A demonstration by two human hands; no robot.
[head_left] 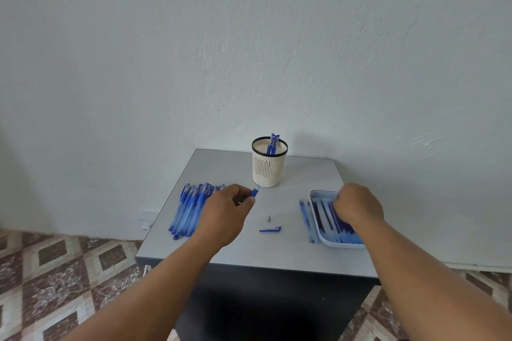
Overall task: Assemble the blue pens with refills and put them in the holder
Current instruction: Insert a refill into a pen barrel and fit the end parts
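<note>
A cream mesh pen holder [269,171] with a black rim stands at the back of the grey table [299,255]; blue pens [273,143] stick out of it. My left hand [225,214] grips a blue pen barrel [255,191], whose end pokes out towards the holder. Several blue pens [188,209] lie in a row on the left. My right hand [357,206] reaches with curled fingers into a white tray [314,195] of refills [324,214]; what it grips is hidden. A metal pen tip [268,219] and a blue cap [271,229] lie between my hands.
Two refills [307,220] lie on the table just left of the tray. The table stands against a white wall [249,50]. A patterned tile floor [55,271] lies on both sides. A wall socket [146,220] sits low at the left.
</note>
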